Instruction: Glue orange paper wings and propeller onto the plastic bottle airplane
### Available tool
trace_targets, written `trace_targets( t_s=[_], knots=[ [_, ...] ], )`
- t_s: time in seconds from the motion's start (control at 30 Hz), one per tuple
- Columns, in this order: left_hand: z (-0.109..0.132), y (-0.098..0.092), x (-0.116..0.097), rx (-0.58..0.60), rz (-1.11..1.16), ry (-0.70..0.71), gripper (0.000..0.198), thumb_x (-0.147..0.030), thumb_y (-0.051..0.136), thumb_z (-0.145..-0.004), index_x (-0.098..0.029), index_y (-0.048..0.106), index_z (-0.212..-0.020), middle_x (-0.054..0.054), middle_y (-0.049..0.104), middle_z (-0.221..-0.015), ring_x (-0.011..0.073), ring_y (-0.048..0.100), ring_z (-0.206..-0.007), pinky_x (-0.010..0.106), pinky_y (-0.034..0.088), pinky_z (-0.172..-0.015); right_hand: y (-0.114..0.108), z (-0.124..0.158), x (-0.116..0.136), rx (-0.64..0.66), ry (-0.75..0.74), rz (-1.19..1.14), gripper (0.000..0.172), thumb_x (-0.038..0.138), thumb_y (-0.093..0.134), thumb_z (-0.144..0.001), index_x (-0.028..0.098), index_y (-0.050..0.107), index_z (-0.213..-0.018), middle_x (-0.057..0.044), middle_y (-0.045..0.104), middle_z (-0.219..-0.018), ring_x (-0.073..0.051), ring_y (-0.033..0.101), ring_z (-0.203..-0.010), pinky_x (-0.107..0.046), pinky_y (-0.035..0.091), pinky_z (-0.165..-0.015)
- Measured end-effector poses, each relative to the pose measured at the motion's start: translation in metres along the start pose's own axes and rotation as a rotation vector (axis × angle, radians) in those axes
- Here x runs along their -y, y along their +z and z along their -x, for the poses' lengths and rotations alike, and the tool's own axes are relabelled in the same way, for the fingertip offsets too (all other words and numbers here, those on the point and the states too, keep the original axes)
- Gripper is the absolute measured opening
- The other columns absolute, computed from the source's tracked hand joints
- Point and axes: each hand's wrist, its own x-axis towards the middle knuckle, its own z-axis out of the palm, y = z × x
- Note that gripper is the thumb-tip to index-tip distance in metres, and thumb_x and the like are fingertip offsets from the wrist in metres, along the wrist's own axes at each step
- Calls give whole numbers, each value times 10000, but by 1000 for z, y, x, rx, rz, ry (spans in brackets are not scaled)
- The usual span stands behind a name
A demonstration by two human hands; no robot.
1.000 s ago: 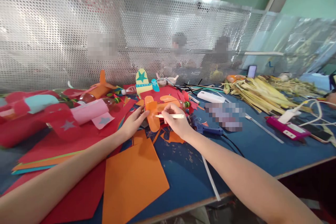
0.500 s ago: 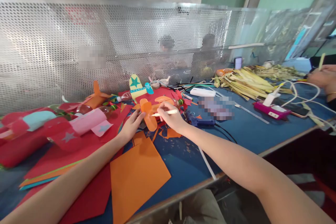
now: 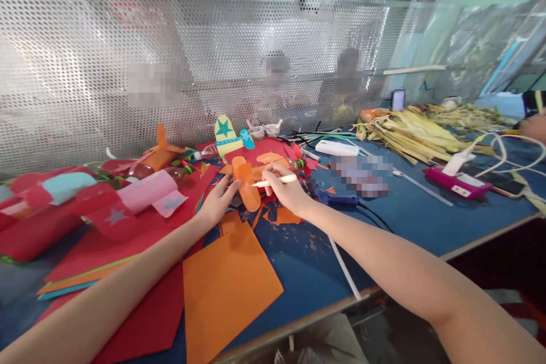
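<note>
A rounded orange paper cutout [image 3: 246, 193], shaped like a small wing or tail piece, is in front of me above the blue table. At its left edge, my left hand [image 3: 218, 203] grips it near the thumb; part of the fingers is hidden. My right hand [image 3: 286, 193] is closed around a white pen [image 3: 285, 180], whose tip touches or hovers just over the cutout. Behind my right fingers lies another orange paper shape [image 3: 272, 158], with a green-capped bottle end beside it. Below both hands rests a large orange sheet [image 3: 232, 290].
Red paper sheets [image 3: 145, 324] and paper-covered bottle models fill the left. A blue glue gun [image 3: 341, 199], a white box-like object [image 3: 336, 148] and a magenta power strip [image 3: 458, 183] lie right. Dried husks [image 3: 409, 133] stand behind. A perforated metal screen [image 3: 191, 68] borders the back.
The camera view has shifted slightly, so everything sits a little further right. Both hands keep their hold, with the pen at nearly the same spot on the cutout.
</note>
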Motion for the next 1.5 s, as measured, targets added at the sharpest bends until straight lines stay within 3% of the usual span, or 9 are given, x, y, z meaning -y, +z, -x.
trace_targets(
  t_s=[0.3,0.57,0.73,1.03,1.5],
  knots=[
    [-2,4,8,-6,7,-11,605,-588,410,-820,-152,554,-1214,55,665,-1062,239,615,-948,297,503,-796,-4,1,6,12,4,29,248,323,472,-869,239,441,-638,67,470,-458,-119,481,-499,-266,402,-573],
    [-3,6,10,1,13,-60,617,-545,433,-831,-135,520,-1283,78,656,-1063,252,609,-950,321,489,-800,-5,3,4,14,-29,58,246,308,472,-878,232,455,-645,69,464,-464,-110,477,-496,-282,426,-607],
    [-1,6,7,11,0,-67,604,-519,425,-855,-128,513,-1306,83,660,-1097,240,611,-946,317,486,-816,-6,5,-1,52,-45,47,135,279,571,-812,236,473,-730,65,532,-554,-118,528,-553,-289,443,-619],
    [-1,6,8,11,-39,-14,554,-496,401,-874,-161,519,-1299,54,663,-1129,237,597,-1024,324,471,-903,-4,7,-5,69,-12,110,182,311,600,-795,219,460,-725,43,547,-648,-113,540,-592,-272,402,-587],
    [1,5,6,30,-6,-27,523,-472,407,-882,-170,520,-1293,50,665,-1123,233,604,-1006,317,474,-894,-5,6,-7,62,-2,144,180,308,595,-813,220,467,-722,41,552,-617,-119,542,-579,-269,393,-563]
  ],
)
